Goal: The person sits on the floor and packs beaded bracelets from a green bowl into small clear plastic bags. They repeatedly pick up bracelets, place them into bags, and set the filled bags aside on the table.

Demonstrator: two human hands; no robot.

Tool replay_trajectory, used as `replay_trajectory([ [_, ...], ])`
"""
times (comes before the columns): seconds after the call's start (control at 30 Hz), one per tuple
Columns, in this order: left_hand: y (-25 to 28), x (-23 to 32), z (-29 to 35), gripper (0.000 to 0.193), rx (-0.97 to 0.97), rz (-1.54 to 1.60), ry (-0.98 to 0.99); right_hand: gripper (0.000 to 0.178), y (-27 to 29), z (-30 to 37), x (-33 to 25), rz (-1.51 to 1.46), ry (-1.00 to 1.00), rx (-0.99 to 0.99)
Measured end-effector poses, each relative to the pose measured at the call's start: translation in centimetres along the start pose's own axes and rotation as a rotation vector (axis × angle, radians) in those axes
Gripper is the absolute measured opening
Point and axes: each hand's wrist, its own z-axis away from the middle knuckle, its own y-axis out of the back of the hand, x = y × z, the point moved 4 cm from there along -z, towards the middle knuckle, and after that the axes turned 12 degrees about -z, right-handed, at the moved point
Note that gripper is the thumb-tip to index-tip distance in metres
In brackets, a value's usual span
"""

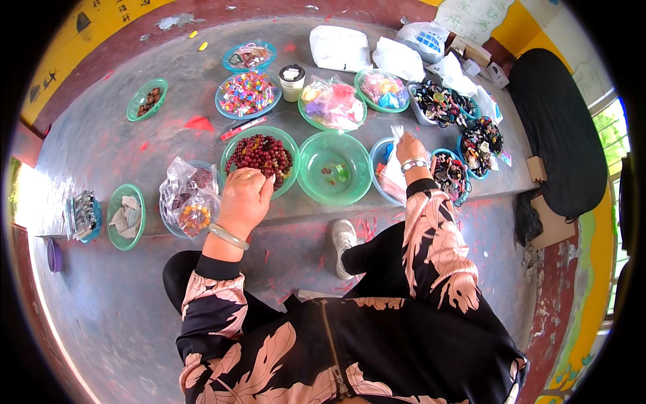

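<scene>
My left hand (246, 200), with a pale bangle at the wrist, is at the near edge of a green bowl (291, 138). Dark red bead bracelets (264, 153) fill that bowl. The fingers are curled together, and whatever they hold, if anything, is hidden. My right hand (411, 148) is closed on the top of a whitish plastic bag (392, 176), which stands in a blue bowl (374, 158). Between my hands is a larger green bowl (321, 149) with a few small green and brown pieces at its bottom.
Bowls of colourful wrapped pieces (247, 93), bagged items (333, 102) and dark hair ties (441, 102) stand farther back. A lidded cup (292, 82) is among them. At left are a bowl with plastic bags (192, 202) and a bowl of brown round things (149, 101). White bags (340, 48) lie behind.
</scene>
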Motion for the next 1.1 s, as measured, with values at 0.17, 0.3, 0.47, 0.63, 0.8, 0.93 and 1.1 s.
replay_trajectory([
  [0.17, -0.2, 0.4, 0.0, 0.022, 0.01, 0.034, -0.015, 0.02, 0.9, 4.0, -9.1, -1.108, -0.03, -0.326],
  [0.3, -0.8, 0.2, 0.5, 0.019, -0.058, 0.107, 0.038, 0.02, 1.5, 9.9, -16.1, -1.417, -0.087, -0.688],
  [0.47, 0.0, 0.6, 0.5, 0.011, 0.01, 0.357, 0.249, 0.02, 0.4, 13.2, -20.2, -1.24, -0.036, -0.823],
  [0.63, -1.6, 0.7, 1.6, 0.015, -0.009, 0.534, 0.464, 0.01, -0.5, 15.0, -23.6, -0.987, 0.501, -0.435],
  [0.8, -2.2, -1.2, 2.1, 0.019, -0.026, 0.583, 0.711, 0.008, 0.0, 16.1, -26.2, -0.913, 0.678, -0.197],
  [0.93, -2.7, -2.1, 2.6, 0.019, -0.011, 0.752, 0.815, 0.008, 0.0, 16.2, -26.9, -0.975, 0.701, -0.195],
  [1.1, -2.7, -2.6, 3.0, 0.016, -0.027, 0.805, 0.833, 0.018, -0.8, 16.0, -26.9, -1.047, 0.662, -0.35],
])
